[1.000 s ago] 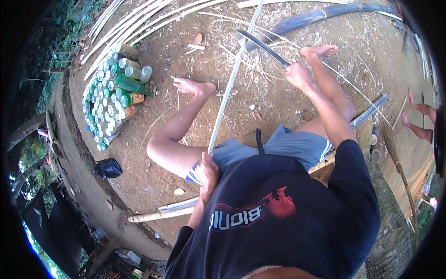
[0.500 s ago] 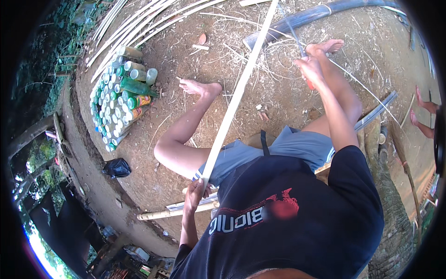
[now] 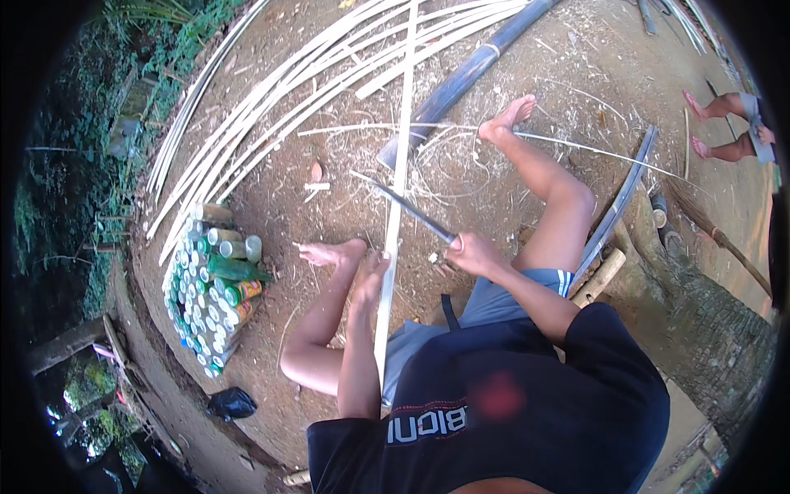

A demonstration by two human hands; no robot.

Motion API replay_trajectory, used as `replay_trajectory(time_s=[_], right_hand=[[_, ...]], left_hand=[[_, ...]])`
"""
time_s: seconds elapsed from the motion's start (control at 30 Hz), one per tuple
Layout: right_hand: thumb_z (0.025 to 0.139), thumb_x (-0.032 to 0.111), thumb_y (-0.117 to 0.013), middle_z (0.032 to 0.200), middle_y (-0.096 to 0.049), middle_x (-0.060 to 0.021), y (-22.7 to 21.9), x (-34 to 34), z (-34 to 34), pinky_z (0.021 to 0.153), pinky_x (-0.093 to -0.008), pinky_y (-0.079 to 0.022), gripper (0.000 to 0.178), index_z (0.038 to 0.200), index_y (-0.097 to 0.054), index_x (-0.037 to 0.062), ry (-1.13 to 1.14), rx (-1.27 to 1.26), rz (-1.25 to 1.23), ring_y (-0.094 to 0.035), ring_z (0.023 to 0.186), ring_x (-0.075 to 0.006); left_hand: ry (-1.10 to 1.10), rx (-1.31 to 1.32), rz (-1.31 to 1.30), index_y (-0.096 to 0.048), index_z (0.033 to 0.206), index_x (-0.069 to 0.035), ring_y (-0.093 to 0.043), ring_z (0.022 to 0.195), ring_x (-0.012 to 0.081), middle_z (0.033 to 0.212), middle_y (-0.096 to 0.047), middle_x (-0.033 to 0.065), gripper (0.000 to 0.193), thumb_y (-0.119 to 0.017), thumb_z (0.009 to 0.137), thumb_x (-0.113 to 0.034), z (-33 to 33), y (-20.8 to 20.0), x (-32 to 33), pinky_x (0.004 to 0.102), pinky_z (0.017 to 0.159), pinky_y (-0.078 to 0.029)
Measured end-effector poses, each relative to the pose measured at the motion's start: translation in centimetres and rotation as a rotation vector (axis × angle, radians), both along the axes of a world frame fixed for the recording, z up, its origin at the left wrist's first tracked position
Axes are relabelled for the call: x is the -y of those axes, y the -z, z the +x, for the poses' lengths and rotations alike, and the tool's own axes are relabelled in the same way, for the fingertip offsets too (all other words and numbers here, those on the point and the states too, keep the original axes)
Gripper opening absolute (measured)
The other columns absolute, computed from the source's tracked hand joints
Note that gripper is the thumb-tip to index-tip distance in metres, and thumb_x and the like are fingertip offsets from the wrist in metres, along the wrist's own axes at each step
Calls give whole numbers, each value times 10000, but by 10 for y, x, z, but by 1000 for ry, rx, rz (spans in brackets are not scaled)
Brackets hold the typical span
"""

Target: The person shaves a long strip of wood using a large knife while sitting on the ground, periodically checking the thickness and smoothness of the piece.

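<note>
A long pale bamboo strip runs from beside my left thigh away past my feet, over the ground. My left hand is closed at the strip's left edge, beside my left foot; some of its fingers are hidden. In my right hand I grip a long knife by its handle, mostly covered by my fingers. The dark blade points away and to the left, crossing the strip in this view; whether it touches the strip I cannot tell.
Several split bamboo strips lie curved at the far left. A dark bamboo pole lies ahead, among shavings. Stacked bottles and a black plastic bag are at left. Another person's legs show at right, beyond a tree trunk.
My left hand has moved forward from the strip's near end. My right hand has drawn the knife nearer and left, across the strip. The view has shifted.
</note>
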State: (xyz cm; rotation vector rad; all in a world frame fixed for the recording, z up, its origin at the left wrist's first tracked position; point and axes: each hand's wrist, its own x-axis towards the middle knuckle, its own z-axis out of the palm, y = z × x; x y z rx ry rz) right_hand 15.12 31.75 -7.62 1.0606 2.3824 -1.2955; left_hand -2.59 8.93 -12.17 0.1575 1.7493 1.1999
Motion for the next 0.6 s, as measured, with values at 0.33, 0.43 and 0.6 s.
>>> replay_trajectory(time_s=[0.33,0.43,0.6], right_hand=[[826,194,-532,751,-678,-191,-46,-71,-27,638,-501,-544,232,911,-679,37,-213,224,197,-677,667,-358],[806,192,-539,699,-666,-147,-34,-78,-27,615,-478,-555,224,907,-684,53,-274,-38,375,-671,609,-292],[783,218,-564,727,-670,-199,-44,-89,-28,675,-498,-549,213,781,-684,43,-574,186,453,-673,669,-364]], left_hand=[[168,-324,-210,-538,1037,4,-601,591,271,694,-609,139,294,-481,997,-281,32,0,-5,426,533,-453],[175,-583,-255,-515,1098,35,-625,662,419,735,-618,248,330,-476,992,-275,56,-20,5,510,603,-456],[260,-686,-413,-530,1098,23,-609,755,485,780,-628,289,298,-506,971,-246,88,-45,37,561,651,-445]])
